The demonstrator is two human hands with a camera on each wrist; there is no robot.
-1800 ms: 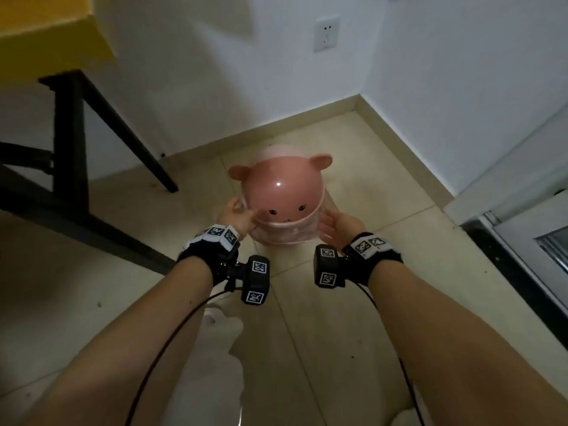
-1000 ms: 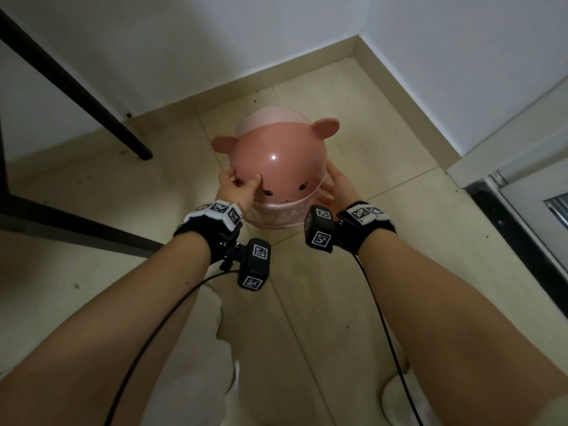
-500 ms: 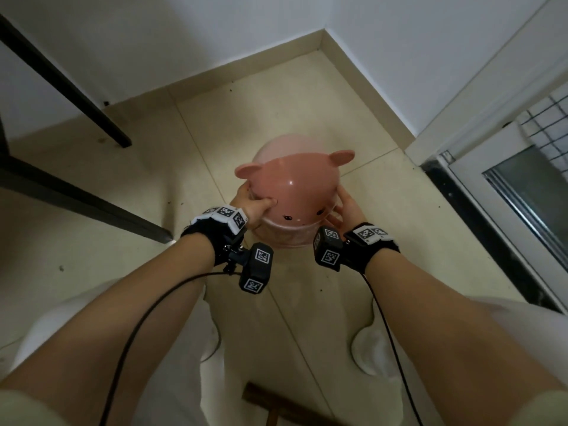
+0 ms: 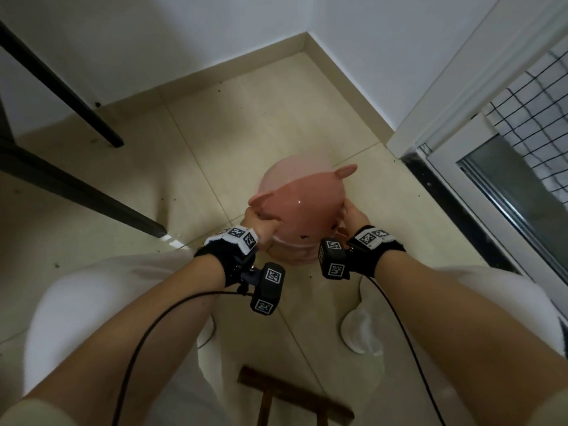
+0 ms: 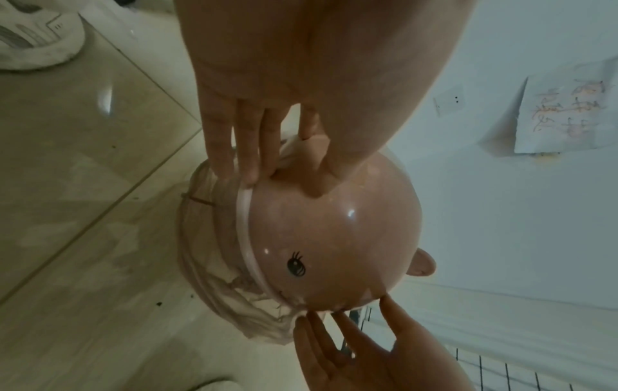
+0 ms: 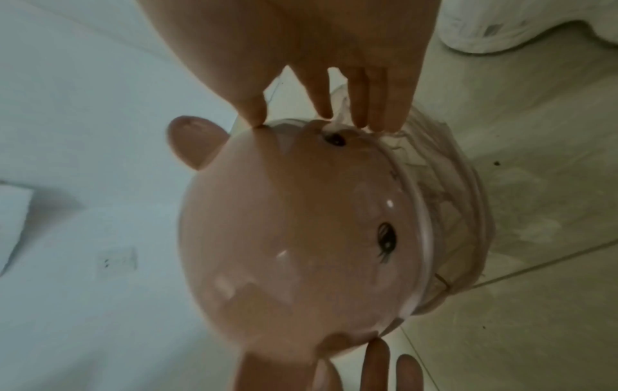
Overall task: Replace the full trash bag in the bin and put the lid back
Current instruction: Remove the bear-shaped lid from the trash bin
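Note:
A pink pig-faced dome lid (image 4: 302,207) sits on a small pink bin (image 4: 292,255) on the floor. A thin translucent trash bag (image 5: 217,264) is folded over the bin's rim under the lid. My left hand (image 4: 264,222) grips the lid's left edge below one ear, with the thumb (image 5: 334,164) on the dome and the fingers (image 5: 240,153) at the rim. My right hand (image 4: 349,213) touches the lid's right edge with straight fingertips (image 6: 368,111). The lid (image 6: 294,238) looks slightly tilted. The inside of the bin is hidden.
Black table legs (image 4: 76,192) cross the floor on the left. A white sliding door frame (image 4: 461,186) with wire mesh runs along the right. My white shoes (image 4: 362,330) flank a brown wooden piece (image 4: 276,392) near me. Behind the bin is the wall corner (image 4: 307,41).
Both hands have come in from beside the bin onto the lid, and the left thumb now lies on the dome. The view has dropped lower and swung toward the door.

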